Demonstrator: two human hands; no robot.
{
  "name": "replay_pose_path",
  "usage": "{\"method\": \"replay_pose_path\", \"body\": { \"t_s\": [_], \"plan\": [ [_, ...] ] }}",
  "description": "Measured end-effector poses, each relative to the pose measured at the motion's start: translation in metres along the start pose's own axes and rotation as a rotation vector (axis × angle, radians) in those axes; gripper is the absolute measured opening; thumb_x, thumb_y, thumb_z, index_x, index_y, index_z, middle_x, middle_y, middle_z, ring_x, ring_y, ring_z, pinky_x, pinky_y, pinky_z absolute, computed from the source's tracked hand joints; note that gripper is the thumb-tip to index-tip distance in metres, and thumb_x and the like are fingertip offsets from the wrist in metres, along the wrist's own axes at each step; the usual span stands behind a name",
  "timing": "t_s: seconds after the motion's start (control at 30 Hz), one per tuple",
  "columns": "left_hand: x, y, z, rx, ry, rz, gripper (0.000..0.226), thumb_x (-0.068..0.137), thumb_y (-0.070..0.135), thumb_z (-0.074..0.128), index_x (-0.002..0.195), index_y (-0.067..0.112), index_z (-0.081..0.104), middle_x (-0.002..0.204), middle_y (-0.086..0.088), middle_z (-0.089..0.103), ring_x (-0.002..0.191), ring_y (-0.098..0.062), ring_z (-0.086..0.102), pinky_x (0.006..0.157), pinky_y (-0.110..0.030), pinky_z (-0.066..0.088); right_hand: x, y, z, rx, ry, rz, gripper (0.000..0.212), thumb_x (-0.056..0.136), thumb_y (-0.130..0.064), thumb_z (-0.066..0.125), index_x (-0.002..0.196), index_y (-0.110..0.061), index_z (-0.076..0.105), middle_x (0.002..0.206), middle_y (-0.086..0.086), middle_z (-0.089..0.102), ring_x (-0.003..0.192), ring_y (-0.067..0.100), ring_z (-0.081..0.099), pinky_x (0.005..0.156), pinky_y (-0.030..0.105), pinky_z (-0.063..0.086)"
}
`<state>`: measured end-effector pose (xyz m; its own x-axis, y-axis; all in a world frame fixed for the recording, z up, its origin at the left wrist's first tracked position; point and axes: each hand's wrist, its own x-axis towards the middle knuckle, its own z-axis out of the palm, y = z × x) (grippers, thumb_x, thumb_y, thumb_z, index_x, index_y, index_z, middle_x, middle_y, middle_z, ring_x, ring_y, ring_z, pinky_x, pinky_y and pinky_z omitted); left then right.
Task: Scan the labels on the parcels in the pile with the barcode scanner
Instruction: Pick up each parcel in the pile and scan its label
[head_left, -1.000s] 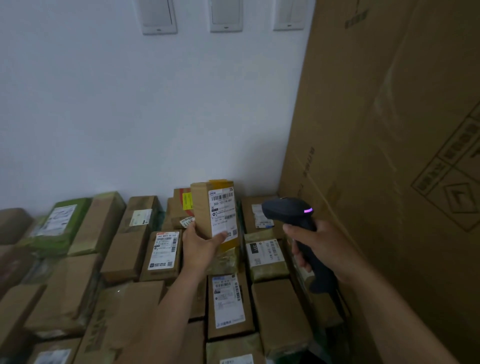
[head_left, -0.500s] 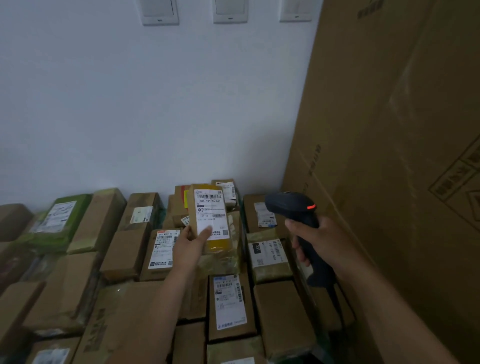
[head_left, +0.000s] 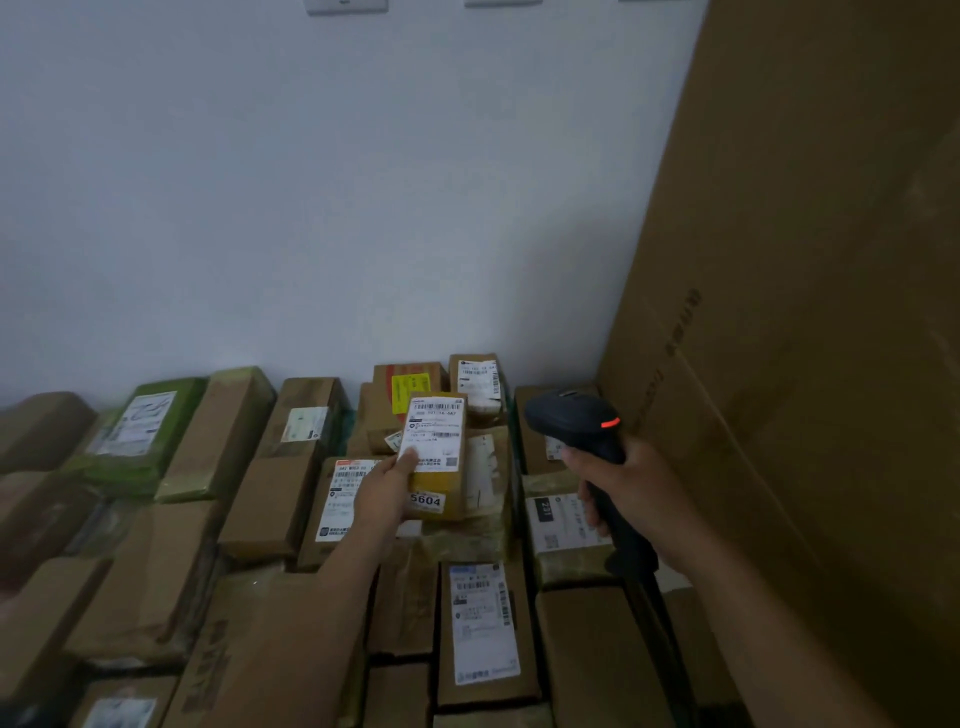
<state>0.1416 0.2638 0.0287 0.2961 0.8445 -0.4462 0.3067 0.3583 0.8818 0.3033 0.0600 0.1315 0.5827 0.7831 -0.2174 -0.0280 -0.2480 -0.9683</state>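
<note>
The left grip (head_left: 384, 493) holds a small parcel (head_left: 441, 483) upright so its label (head_left: 434, 431) faces the scanner (head_left: 571, 421) clasped in the right grip (head_left: 644, 499).

A plain, pale wall (head_left: 363, 208) fills most of the view, smooth and grey-blue in the dim light. At the top edge, the lower parts of two white wall plates show, one (head_left: 345, 5) to the left and another (head_left: 501, 2) a little to its right. A tall brown cardboard carton (head_left: 831, 260) stands on the right, meeting the wall and rising past the top of the frame. Dark print (head_left: 681, 322) runs down near its left edge, too blurred to read. The light is low and even, and the carton's lower face is in deeper shade.
</note>
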Motion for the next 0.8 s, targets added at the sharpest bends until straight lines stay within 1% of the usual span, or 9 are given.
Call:
{"method": "replay_pose_path", "body": {
  "t_s": [0.17, 0.33, 0.37, 0.43, 0.47, 0.57, 0.63, 0.73, 0.8],
  "plan": [
    [-0.003, -0.006, 0.013, 0.107, -0.064, 0.053, 0.03, 0.099, 0.042, 0.053, 0.116, 0.02, 0.064, 0.107, -0.004, 0.07, 0.092, -0.021, 0.068, 0.083, -0.041, 0.057, 0.017, 0.01, 0.012, 0.003, -0.017, 0.006, 0.022, 0.092, -0.021, 0.067, 0.075, -0.01, 0.058, 0.054, 0.004, 0.056, 0.045, 0.021, 0.053, 0.044, 0.028, 0.043],
    [-0.012, -0.001, 0.031, 0.479, 0.048, 0.41, 0.029, 0.101, 0.027, 0.049, 0.124, 0.013, 0.062, 0.107, 0.004, 0.065, 0.095, -0.015, 0.06, 0.068, -0.022, 0.044, 0.025, 0.016, 0.009, -0.007, 0.03, 0.02, 0.023, 0.092, -0.02, 0.067, 0.074, -0.009, 0.058, 0.054, 0.007, 0.054, 0.044, 0.02, 0.052, 0.043, 0.028, 0.042],
    [-0.011, 0.001, 0.034, 0.521, 0.077, 0.506, 0.027, 0.101, 0.022, 0.05, 0.123, 0.013, 0.063, 0.107, 0.004, 0.063, 0.097, -0.016, 0.06, 0.069, -0.023, 0.044, 0.026, 0.016, 0.005, -0.001, 0.059, 0.022, 0.025, 0.092, -0.02, 0.066, 0.072, -0.008, 0.057, 0.053, 0.007, 0.053, 0.042, 0.019, 0.051, 0.042, 0.028, 0.042],
    [-0.007, 0.009, 0.044, 0.639, 0.146, 0.62, 0.032, 0.098, 0.017, 0.054, 0.128, 0.011, 0.061, 0.124, -0.005, 0.061, 0.115, -0.024, 0.056, 0.092, -0.034, 0.047, 0.029, 0.017, -0.005, 0.002, 0.14, 0.031, 0.028, 0.093, -0.02, 0.066, 0.071, -0.006, 0.055, 0.053, 0.008, 0.051, 0.039, 0.016, 0.05, 0.041, 0.026, 0.042],
    [-0.006, 0.014, 0.051, 0.691, 0.183, 0.644, 0.036, 0.097, 0.015, 0.055, 0.132, 0.01, 0.058, 0.133, -0.008, 0.057, 0.123, -0.026, 0.05, 0.102, -0.037, 0.041, 0.031, 0.019, -0.012, 0.002, 0.187, 0.04, 0.029, 0.093, -0.02, 0.065, 0.071, -0.005, 0.054, 0.053, 0.009, 0.051, 0.038, 0.015, 0.049, 0.04, 0.025, 0.041],
    [-0.005, 0.034, 0.084, 0.659, 0.149, 0.721, 0.039, 0.096, 0.014, 0.056, 0.135, 0.01, 0.056, 0.141, -0.007, 0.052, 0.129, -0.024, 0.046, 0.108, -0.034, 0.035, 0.042, 0.026, -0.034, 0.027, 0.319, 0.075, 0.033, 0.092, -0.023, 0.066, 0.069, -0.004, 0.053, 0.051, 0.01, 0.051, 0.035, 0.016, 0.048, 0.04, 0.025, 0.04],
    [-0.002, 0.046, 0.112, 0.582, 0.056, 0.715, 0.034, 0.096, 0.013, 0.057, 0.129, 0.011, 0.06, 0.132, -0.006, 0.057, 0.121, -0.023, 0.053, 0.102, -0.032, 0.041, 0.052, 0.03, -0.045, 0.046, 0.381, 0.084, 0.033, 0.091, -0.025, 0.068, 0.068, -0.005, 0.053, 0.05, 0.008, 0.052, 0.035, 0.017, 0.048, 0.042, 0.026, 0.04],
    [0.018, 0.049, 0.156, 0.61, -0.111, 0.566, 0.03, 0.098, 0.02, 0.056, 0.127, 0.015, 0.057, 0.119, -0.003, 0.063, 0.107, -0.02, 0.063, 0.08, -0.025, 0.052, 0.066, 0.034, -0.058, 0.005, 0.407, 0.071, 0.03, 0.091, -0.025, 0.068, 0.07, -0.008, 0.055, 0.054, 0.006, 0.053, 0.036, 0.012, 0.05, 0.039, 0.022, 0.04],
    [0.036, 0.037, 0.182, 0.659, -0.211, 0.449, 0.037, 0.098, 0.023, 0.057, 0.133, 0.013, 0.051, 0.127, -0.005, 0.06, 0.112, -0.02, 0.063, 0.083, -0.024, 0.054, 0.074, 0.037, -0.063, -0.042, 0.395, 0.074, 0.029, 0.091, -0.026, 0.067, 0.07, -0.009, 0.056, 0.054, 0.005, 0.055, 0.036, 0.01, 0.051, 0.039, 0.022, 0.041]
  ]
}}
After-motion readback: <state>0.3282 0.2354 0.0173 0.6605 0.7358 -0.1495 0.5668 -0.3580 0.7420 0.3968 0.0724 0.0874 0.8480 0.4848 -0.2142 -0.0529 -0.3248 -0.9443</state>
